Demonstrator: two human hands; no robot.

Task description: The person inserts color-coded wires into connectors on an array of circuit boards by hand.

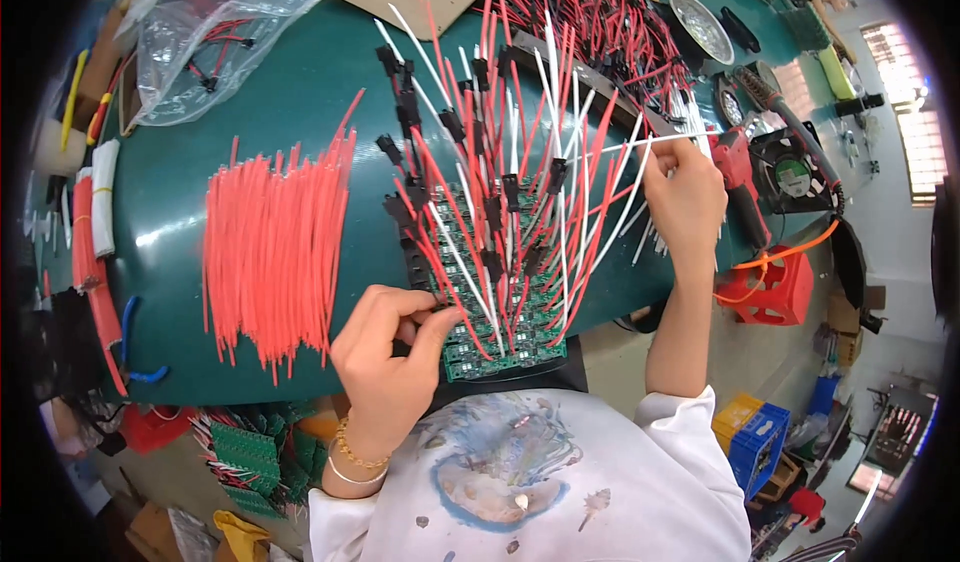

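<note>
Left hand [385, 357] pinches circuit board [500, 352] — red wire pile [275, 252] beside

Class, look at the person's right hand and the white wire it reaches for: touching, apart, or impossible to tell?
Touching. The head view shows the right hand with its fingertips pinched around the white wire, no gap between them.

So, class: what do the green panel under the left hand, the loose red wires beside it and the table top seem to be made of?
Circuit-board panel: looks like rigid laminate with a glossy green coating, dotted with small components. Loose red wires: thin strands in smooth red sleeving, probably plastic; any metal core is too small to see. Table top: a dark green sheet with soft reflections, possibly a rubber or vinyl mat.
</note>
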